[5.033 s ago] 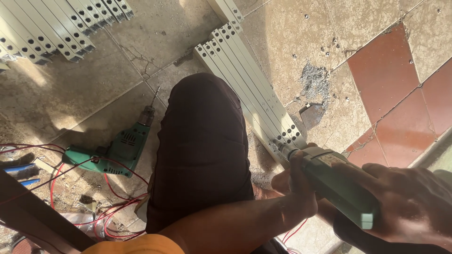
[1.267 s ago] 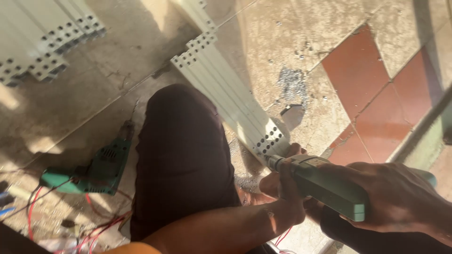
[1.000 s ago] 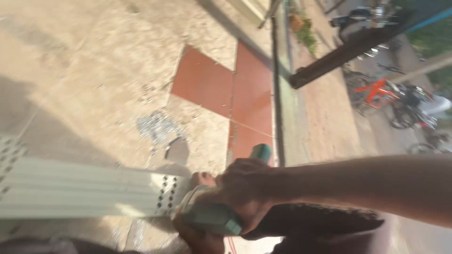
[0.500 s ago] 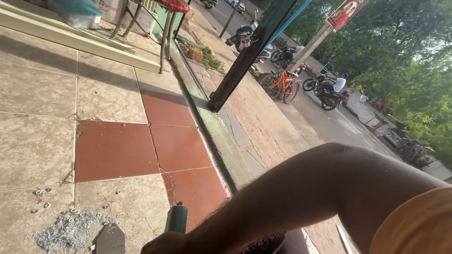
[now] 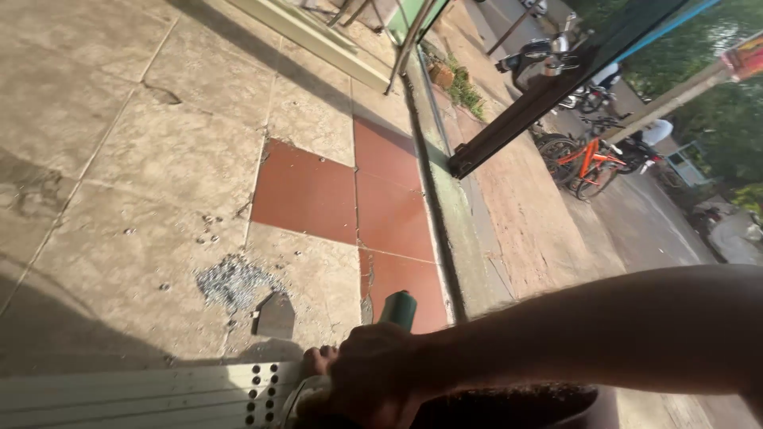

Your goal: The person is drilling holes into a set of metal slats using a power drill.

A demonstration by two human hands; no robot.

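Gripping green drill (image 5: 397, 308), right hand (image 5: 373, 381) wrapped tight round body at bottom edge. Left hand out of view. Drill nose meets end of white perforated rails (image 5: 151, 396) lying flat on tiled floor (image 5: 119, 159). Judgement: keep drill square to rail, pressure steady, wrist firm. Screw pile (image 5: 230, 280) loose on tile nearby; no containers visible.

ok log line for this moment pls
right hand grips green power tool | tool at end of perforated metal strips | metal shavings on tile floor | left hand unseen
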